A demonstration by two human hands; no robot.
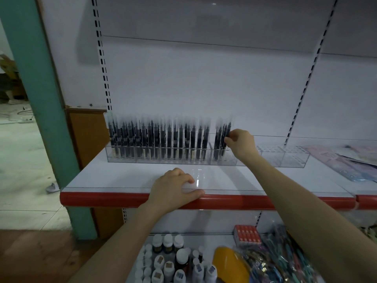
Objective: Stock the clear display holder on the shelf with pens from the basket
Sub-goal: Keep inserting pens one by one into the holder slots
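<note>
Right hand (pixel 241 145) at 3 o'clock of frame centre, thumb and fingertips pinching a dark pen (pixel 226 137) upright at the right end of the stocked pens (pixel 159 139). Left hand (pixel 173 186) at 6 o'clock rests on the shelf (pixel 255 176) edge, fingers loosely curled, no pen in it. Holder (pixel 285 158) stands at the shelf back; its cells at 3 o'clock of the right hand are empty. Pen tops blurred, so seating possibly incomplete. Step, as judged: seat this pen. Keep it vertical, lower straight into a free hole, let go once it stands, avoid nudging neighbours.
</note>
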